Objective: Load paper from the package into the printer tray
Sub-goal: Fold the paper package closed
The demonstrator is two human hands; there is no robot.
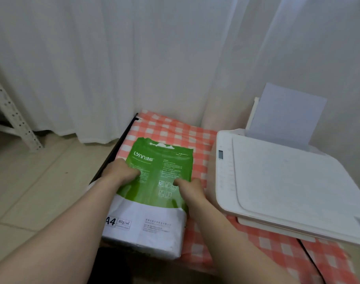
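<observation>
Head view: the paper package (152, 193), apparently opened at its far end, is held at the worktop's (168, 128) left edge by the left hand (121, 171) and right hand (190, 189), both grips curled onto it. Paper (287, 115) is already seen in the printer tray (251, 114); drawing sheets out is judged still to be done.

A low table (111, 154) with a dark edge wears a red-and-white checked cloth (170, 128) — on the cloth lie a green-and-white pack of paper (162, 160) at the left and a white printer (287, 191) just beside it on the right

Package (150, 198): A4, 80g/m² (perhaps "lynn")
</observation>
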